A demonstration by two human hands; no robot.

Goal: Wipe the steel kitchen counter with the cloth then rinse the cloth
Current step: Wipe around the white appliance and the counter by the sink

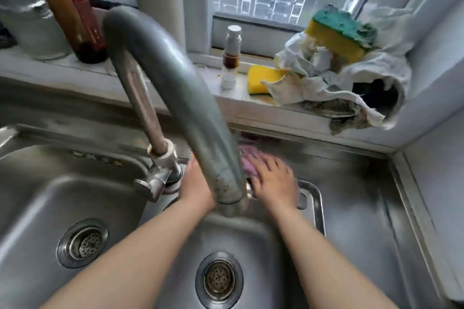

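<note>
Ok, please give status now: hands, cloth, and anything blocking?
Right hand flat on the cloth, behind the right basin. Left hand beside the tap base, half hidden. Spout blocks the view between them.

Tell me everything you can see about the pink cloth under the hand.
The pink cloth looks soft and purplish pink, motion-blurred. It lies on the steel counter behind the right basin, partly hidden by the faucet spout. The right hand presses on it with spread fingers. The left hand is beside it; contact cannot be told.
</note>
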